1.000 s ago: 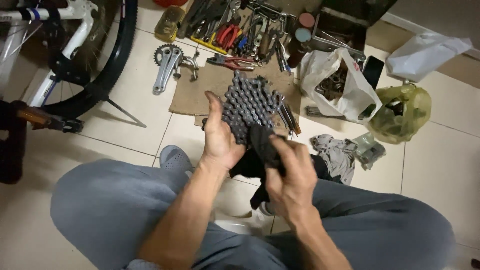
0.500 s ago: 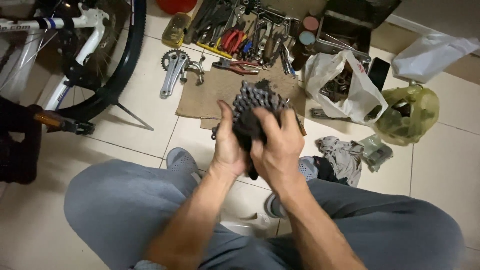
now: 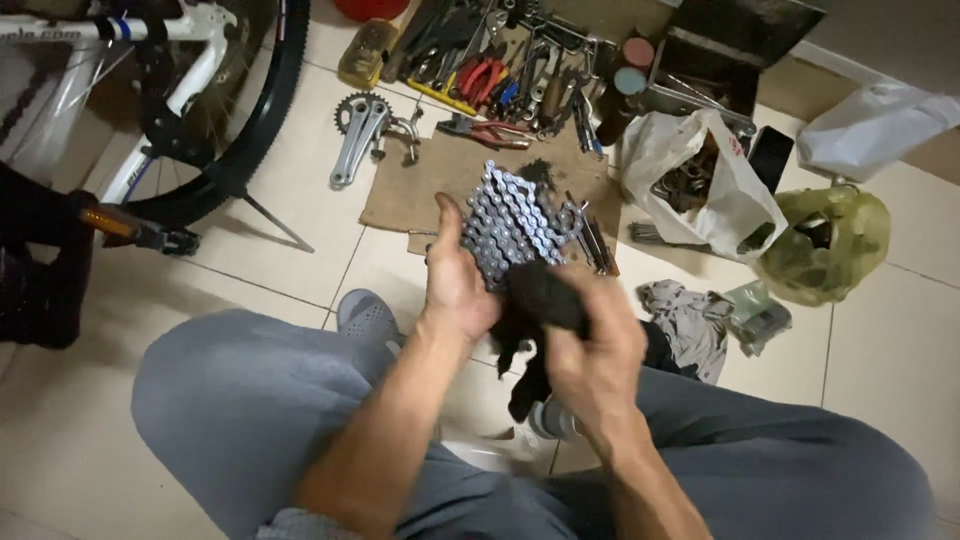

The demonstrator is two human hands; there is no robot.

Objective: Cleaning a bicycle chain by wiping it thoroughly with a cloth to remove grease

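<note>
Left hand (image 3: 455,285) fingers clasp chain (image 3: 510,225); right hand (image 3: 595,350) clasps black rag (image 3: 540,300); tiled floor (image 3: 300,240).

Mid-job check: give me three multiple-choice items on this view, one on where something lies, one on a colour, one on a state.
1. Where does the crank arm lie?
A. on the tiled floor left of the cardboard
B. inside the white bag
C. on the person's lap

2. What colour is the rag at the right hand?
A. white
B. black
C. yellow

3. How is the bicycle chain held?
A. stretched flat on the floor
B. fitted on the bicycle
C. bunched in the left hand

Answers: 1 A, it rests on bare tile beside the cardboard. 2 B, the cloth in the right hand's grip is black. 3 C, the links sit gathered in a heap against the left palm.
</note>
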